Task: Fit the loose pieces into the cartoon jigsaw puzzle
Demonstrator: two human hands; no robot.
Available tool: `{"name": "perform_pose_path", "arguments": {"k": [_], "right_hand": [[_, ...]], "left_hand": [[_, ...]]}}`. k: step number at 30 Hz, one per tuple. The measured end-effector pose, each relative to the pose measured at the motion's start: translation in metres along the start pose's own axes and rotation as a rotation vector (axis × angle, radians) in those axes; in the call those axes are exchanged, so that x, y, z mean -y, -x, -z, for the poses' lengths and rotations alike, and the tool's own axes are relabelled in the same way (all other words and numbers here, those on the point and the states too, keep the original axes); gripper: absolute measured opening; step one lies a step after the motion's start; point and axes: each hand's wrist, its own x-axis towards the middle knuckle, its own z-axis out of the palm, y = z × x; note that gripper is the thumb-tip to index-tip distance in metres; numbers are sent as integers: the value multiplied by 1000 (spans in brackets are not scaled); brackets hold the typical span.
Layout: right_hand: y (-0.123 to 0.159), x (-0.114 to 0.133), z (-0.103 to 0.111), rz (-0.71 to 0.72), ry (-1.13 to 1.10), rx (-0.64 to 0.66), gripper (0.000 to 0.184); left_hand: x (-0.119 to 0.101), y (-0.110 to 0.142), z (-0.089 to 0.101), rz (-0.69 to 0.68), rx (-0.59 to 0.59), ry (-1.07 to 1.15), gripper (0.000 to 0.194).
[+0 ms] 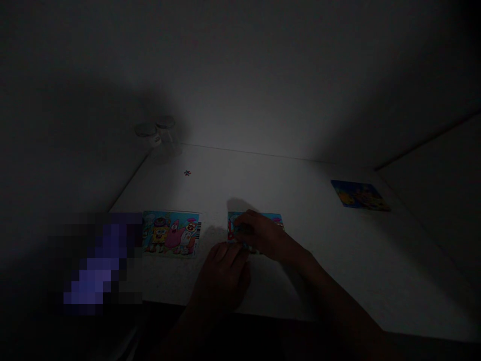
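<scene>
Two hands (225,271) (263,233) curled over a turquoise cartoon picture card (278,219), any pinch too dark to tell.

jars (165,131): tabletop's (300,281) back-left corner | small star shape (187,173): before them (slightly right) | cards (173,234): front left, front middle, far right

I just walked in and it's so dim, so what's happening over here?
A person has their left hand at the near edge of the middle SpongeBob picture and their right hand over it; it's too dark to tell whether the right fingers hold anything. A similar SpongeBob picture lies to the left, and a darker blue picture far right.
</scene>
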Motion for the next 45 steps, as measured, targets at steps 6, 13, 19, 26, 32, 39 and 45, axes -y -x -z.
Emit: {"name": "perform_pose_path", "arguments": {"k": [6, 13, 19, 26, 32, 39, 45], "right_hand": [[0, -1, -4, -3, 49, 16, 16], [2, -2, -7, 3, 29, 22, 23], [2, -2, 2, -64, 22, -8, 23], [5, -1, 22, 82, 138, 97, 18], [5, 5, 19, 146, 154, 146, 20], [4, 3, 16, 98, 117, 138, 21], [3, -5, 17, 75, 58, 141, 23]], "left_hand": [[0, -2, 1, 5, -2, 12, 22], [-2, -3, 2, 24, 31, 27, 24], [-2, -2, 2, 27, 25, 17, 22], [-2, -2, 2, 29, 18, -1, 21], [-1, -1, 0, 6, 7, -1, 21], [-1, 0, -1, -9, -6, -15, 21], [-1, 2, -1, -6, 10, -29, 22]]}}
